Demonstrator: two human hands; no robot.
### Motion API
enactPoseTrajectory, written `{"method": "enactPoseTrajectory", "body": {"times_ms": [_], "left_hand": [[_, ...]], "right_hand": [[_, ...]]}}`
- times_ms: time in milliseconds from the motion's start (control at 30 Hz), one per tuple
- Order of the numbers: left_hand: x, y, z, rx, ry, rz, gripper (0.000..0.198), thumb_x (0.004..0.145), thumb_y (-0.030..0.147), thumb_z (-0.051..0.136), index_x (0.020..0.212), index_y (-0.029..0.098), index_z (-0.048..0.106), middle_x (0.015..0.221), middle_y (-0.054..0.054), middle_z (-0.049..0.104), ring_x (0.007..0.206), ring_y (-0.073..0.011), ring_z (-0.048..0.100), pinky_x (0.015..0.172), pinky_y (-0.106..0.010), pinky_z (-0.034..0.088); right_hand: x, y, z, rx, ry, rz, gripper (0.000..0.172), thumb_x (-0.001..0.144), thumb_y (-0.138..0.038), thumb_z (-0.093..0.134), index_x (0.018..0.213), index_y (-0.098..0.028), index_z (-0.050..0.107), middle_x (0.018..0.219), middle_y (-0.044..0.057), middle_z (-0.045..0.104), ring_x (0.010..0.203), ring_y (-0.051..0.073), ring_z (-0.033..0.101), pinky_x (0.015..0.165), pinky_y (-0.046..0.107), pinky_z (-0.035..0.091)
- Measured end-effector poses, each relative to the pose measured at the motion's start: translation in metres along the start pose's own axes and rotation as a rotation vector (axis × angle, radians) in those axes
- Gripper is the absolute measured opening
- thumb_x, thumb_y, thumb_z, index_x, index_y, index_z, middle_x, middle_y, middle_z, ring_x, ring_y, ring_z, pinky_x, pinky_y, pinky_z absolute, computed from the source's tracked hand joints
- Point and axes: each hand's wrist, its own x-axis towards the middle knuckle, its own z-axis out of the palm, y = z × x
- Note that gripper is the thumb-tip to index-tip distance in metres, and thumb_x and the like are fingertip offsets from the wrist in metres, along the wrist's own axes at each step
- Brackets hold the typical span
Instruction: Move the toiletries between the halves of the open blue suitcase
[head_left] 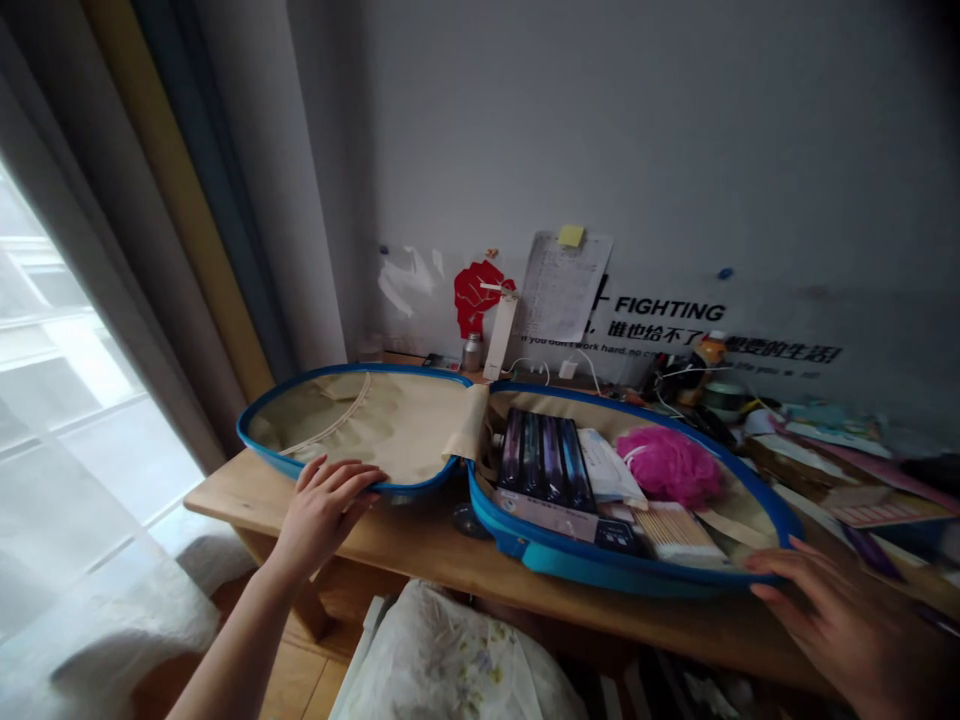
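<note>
A small blue suitcase (525, 545) lies spread out on a wooden table, its two halves joined by a beige fabric hinge. My left hand (330, 505) has its fingers hooked over the front rim of the left half, which is lined in beige with an elastic pocket (330, 420). At the right end, my right hand (832, 600) holds the rim, partly dark and blurred. Inside the right half lie a pack of dark tubes (544, 455), a pink bath puff (671, 467), a white packet (611, 467), a bundle of cotton swabs (679, 533) and a flat dark box (622, 535).
Assorted clutter (840, 450) covers the right side of the wooden table (427, 535). A white power strip (500, 335) and a small bottle (472, 352) stand behind the suitcase. Below the front edge is a floral-covered bundle (457, 655). Curtains (142, 200) hang left.
</note>
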Motion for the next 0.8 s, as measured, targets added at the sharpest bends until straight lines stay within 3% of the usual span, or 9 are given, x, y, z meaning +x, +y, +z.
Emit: {"method": "enactPoseTrajectory", "body": {"times_ms": [100, 167, 300, 400, 533, 633, 800], "left_hand": [[0.006, 0.020, 0.005, -0.043, -0.010, 0.032, 0.028, 0.102, 0.040, 0.047, 0.112, 0.032, 0.073, 0.112, -0.002, 0.077, 0.104, -0.0223, 0.068, 0.104, -0.042, 0.038], [0.010, 0.031, 0.006, -0.074, -0.017, 0.048, 0.028, 0.102, 0.040, 0.047, 0.111, 0.032, 0.073, 0.112, -0.002, 0.077, 0.101, -0.0215, 0.068, 0.097, -0.040, 0.041], [0.016, 0.054, 0.010, -0.137, -0.025, 0.071, 0.029, 0.103, 0.039, 0.047, 0.109, 0.031, 0.073, 0.110, -0.001, 0.077, 0.097, -0.0207, 0.067, 0.090, -0.039, 0.041], [0.019, 0.074, 0.016, -0.189, -0.048, 0.069, 0.029, 0.103, 0.037, 0.046, 0.109, 0.031, 0.074, 0.112, -0.002, 0.076, 0.100, -0.0208, 0.066, 0.092, -0.039, 0.041], [0.022, 0.100, 0.028, -0.272, -0.061, 0.050, 0.028, 0.103, 0.037, 0.047, 0.113, 0.032, 0.073, 0.112, -0.002, 0.076, 0.103, -0.0209, 0.064, 0.096, -0.040, 0.039], [0.026, 0.120, 0.036, -0.326, -0.073, 0.037, 0.027, 0.104, 0.036, 0.048, 0.113, 0.033, 0.072, 0.113, -0.001, 0.076, 0.105, -0.0206, 0.064, 0.099, -0.041, 0.038], [0.028, 0.143, 0.040, -0.368, -0.147, 0.083, 0.033, 0.104, 0.028, 0.045, 0.127, 0.035, 0.067, 0.126, -0.003, 0.072, 0.112, -0.0210, 0.063, 0.109, -0.045, 0.036]], "right_hand": [[0.000, 0.013, -0.018, 0.050, -0.098, 0.026, 0.061, 0.085, -0.081, 0.041, 0.063, -0.031, 0.068, 0.069, 0.006, 0.073, 0.070, 0.025, 0.072, 0.075, 0.042, 0.057], [0.003, 0.016, -0.028, 0.048, -0.142, 0.128, 0.060, 0.087, -0.079, 0.039, 0.066, -0.031, 0.068, 0.072, 0.007, 0.073, 0.072, 0.025, 0.071, 0.075, 0.042, 0.057], [0.019, 0.003, -0.035, 0.025, -0.190, 0.275, 0.058, 0.084, -0.079, 0.040, 0.076, -0.030, 0.069, 0.082, 0.008, 0.076, 0.077, 0.025, 0.072, 0.077, 0.039, 0.056], [0.038, -0.021, -0.030, 0.038, -0.268, 0.310, 0.058, 0.081, -0.080, 0.042, 0.081, -0.028, 0.069, 0.088, 0.009, 0.077, 0.082, 0.025, 0.073, 0.076, 0.037, 0.056], [0.062, -0.048, -0.013, 0.063, -0.485, 0.364, 0.049, 0.082, -0.070, 0.048, 0.098, -0.028, 0.069, 0.105, 0.008, 0.078, 0.082, 0.024, 0.074, 0.072, 0.034, 0.056], [0.071, -0.051, 0.000, -0.064, -0.606, 0.419, 0.049, 0.084, -0.065, 0.047, 0.108, -0.028, 0.069, 0.110, 0.008, 0.077, 0.085, 0.027, 0.074, 0.070, 0.037, 0.055], [0.076, -0.043, 0.009, -0.209, -0.706, 0.417, 0.055, 0.086, -0.063, 0.046, 0.119, -0.024, 0.066, 0.129, 0.013, 0.070, 0.108, 0.032, 0.071, 0.079, 0.040, 0.055]]}}
